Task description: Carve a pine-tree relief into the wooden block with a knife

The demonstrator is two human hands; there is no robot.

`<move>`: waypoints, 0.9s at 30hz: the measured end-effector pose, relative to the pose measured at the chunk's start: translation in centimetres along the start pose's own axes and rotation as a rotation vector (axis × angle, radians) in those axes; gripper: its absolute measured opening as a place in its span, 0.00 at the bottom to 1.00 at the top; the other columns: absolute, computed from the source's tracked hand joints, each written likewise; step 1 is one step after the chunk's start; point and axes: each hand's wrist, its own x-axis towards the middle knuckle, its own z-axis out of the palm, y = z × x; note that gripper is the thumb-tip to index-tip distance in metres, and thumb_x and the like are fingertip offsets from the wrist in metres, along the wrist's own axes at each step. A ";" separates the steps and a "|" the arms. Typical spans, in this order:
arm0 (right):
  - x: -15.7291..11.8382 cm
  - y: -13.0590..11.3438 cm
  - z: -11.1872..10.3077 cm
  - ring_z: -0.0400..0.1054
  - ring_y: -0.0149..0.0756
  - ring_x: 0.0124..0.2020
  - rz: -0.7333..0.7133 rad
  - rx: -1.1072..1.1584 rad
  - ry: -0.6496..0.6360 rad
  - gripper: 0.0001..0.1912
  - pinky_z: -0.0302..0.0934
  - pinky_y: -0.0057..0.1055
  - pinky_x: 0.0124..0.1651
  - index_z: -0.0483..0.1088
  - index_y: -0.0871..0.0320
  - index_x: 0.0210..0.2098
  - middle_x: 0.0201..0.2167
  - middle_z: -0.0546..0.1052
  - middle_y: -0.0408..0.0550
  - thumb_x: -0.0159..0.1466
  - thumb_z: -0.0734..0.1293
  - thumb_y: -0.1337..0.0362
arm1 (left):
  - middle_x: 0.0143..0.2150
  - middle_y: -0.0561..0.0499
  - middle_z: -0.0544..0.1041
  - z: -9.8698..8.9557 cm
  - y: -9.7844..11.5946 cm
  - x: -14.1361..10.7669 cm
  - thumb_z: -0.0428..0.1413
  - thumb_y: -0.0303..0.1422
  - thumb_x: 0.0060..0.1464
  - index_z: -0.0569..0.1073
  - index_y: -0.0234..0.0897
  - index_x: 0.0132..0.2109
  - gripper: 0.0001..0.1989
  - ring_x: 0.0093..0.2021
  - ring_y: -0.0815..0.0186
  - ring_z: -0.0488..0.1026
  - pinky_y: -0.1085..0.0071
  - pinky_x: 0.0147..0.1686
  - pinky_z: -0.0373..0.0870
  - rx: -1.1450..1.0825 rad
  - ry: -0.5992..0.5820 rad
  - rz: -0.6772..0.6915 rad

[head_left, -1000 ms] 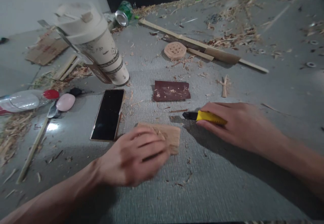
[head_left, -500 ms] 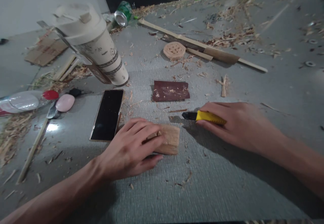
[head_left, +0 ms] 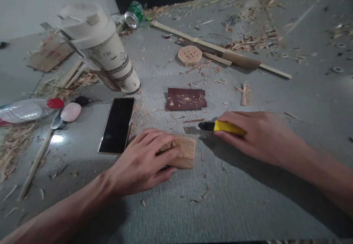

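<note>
My left hand (head_left: 146,163) is closed over a small light-brown wooden block (head_left: 187,152) that lies on the table; its left part is hidden under my fingers. To the right, my right hand (head_left: 253,133) grips a yellow utility knife (head_left: 227,127) with its black tip pointing left, over the tabletop and apart from the block. Just beyond the hands lies a dark red piece of sandpaper (head_left: 186,99), dusted with shavings and slightly curled. A phone (head_left: 117,125) with a dark screen rests beside my left fingers.
A cream tumbler (head_left: 110,52) stands at the back left, near a green can (head_left: 134,14) on its side. On the left lie a plastic bottle (head_left: 26,110) and a pink oval object (head_left: 71,112). Wooden sticks (head_left: 193,39), a carved round piece (head_left: 190,55) and scattered shavings (head_left: 253,41) lie farther back.
</note>
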 end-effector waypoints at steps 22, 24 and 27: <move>0.1 0.2 -0.1 0.73 0.42 0.27 -0.032 -0.013 -0.011 0.22 0.54 0.37 0.31 0.75 0.50 0.44 0.30 0.82 0.46 0.81 0.60 0.42 | 0.60 0.36 0.81 0.1 -0.1 -0.4 0.62 0.31 0.73 0.75 0.35 0.55 0.08 0.58 0.49 0.80 0.52 0.57 0.81 -0.055 0.010 -0.033; 0.1 0.2 -0.1 0.73 0.42 0.27 -0.026 -0.003 -0.017 0.22 0.54 0.37 0.31 0.75 0.50 0.44 0.29 0.81 0.46 0.80 0.60 0.42 | 0.61 0.36 0.81 0.1 -0.1 -0.5 0.63 0.32 0.73 0.74 0.35 0.55 0.09 0.59 0.49 0.81 0.53 0.57 0.81 -0.048 0.005 -0.040; 0.1 0.2 -0.1 0.73 0.42 0.27 -0.026 -0.008 -0.015 0.23 0.54 0.37 0.31 0.75 0.50 0.44 0.30 0.82 0.46 0.81 0.59 0.41 | 0.61 0.36 0.81 0.1 -0.1 -0.5 0.64 0.33 0.72 0.75 0.35 0.53 0.08 0.58 0.49 0.81 0.53 0.56 0.80 -0.039 0.003 -0.046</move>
